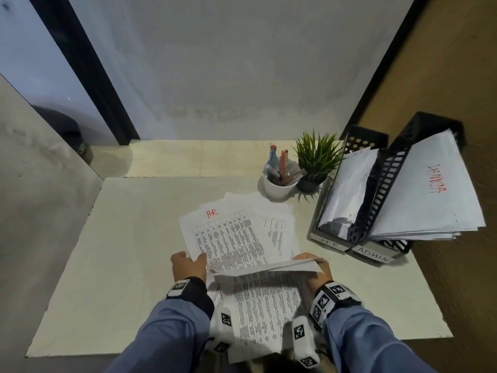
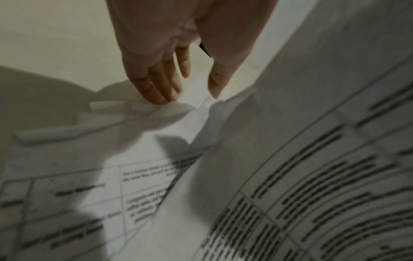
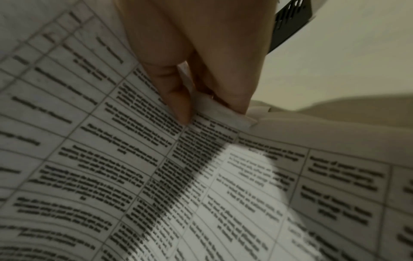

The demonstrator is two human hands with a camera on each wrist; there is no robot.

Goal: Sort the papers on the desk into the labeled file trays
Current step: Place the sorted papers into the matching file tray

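Nearest, a printed sheet with dense table text is lifted off the worktop, its far edge curled over toward the person. Right hand pinches that far right corner, thumb on the printed side, fingers behind it. Left hand sits at the left edge of the paper pile; its fingers are straight, tips touching crumpled sheet corners, thumb apart, gripping nothing I can tell. Just beyond, a fanned pile of sheets lies flat mid-worktop, top one marked "HR" in red. Open bare worktop runs left of the pile to the left edge. Far right, two black mesh trays: HR tray and ADMIN tray, side by side, both holding white papers. Behind the pile, a white pen cup and a small plant.
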